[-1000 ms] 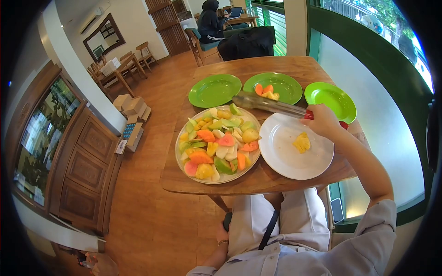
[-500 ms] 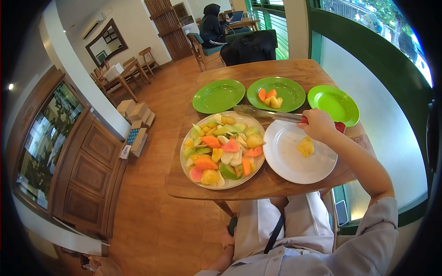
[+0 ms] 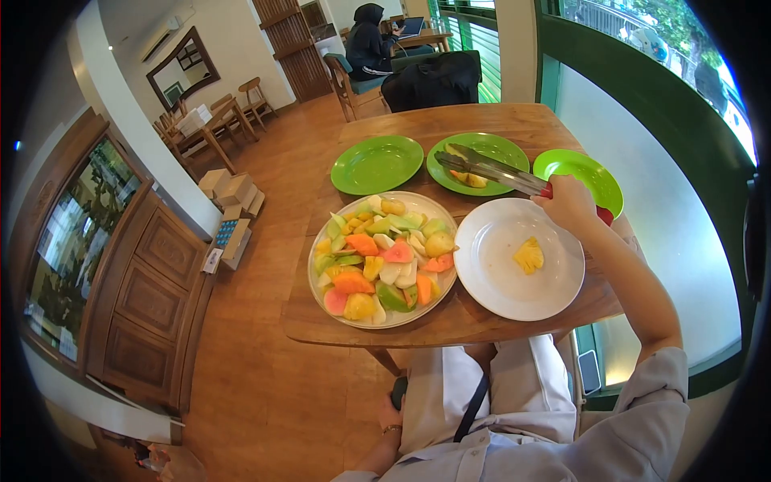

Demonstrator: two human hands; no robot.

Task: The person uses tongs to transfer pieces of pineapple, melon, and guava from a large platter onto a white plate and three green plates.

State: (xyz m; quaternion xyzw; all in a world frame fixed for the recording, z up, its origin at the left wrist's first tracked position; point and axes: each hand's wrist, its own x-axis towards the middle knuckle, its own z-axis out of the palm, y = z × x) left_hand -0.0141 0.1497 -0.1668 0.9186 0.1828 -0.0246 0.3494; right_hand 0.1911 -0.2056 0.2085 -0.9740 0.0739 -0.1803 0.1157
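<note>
My right hand (image 3: 566,201) is closed around the red handle of metal tongs (image 3: 506,174). The jaws of the tongs reach over the middle green plate (image 3: 512,154) and overlap the orange and yellow fruit pieces (image 3: 472,180) on it. Below my right hand, a white plate (image 3: 490,273) carries one piece of pineapple (image 3: 529,255). To its left stands a large round platter (image 3: 321,299) heaped with cut fruit in orange, pink, green, white and yellow. My left hand (image 3: 390,415) hangs low beside my left thigh, near a dark object; its fingers do not show clearly.
Green plates flank the middle one, at left (image 3: 377,165) and right (image 3: 606,181), on the wooden table (image 3: 361,333). A phone (image 3: 589,372) lies by my right leg. A black bag (image 3: 434,84) and a seated person (image 3: 369,48) are beyond the table. Window frame at right.
My right hand has swung the tongs up and away, from above the white plate's far rim to over the middle green plate. The left hand stays low.
</note>
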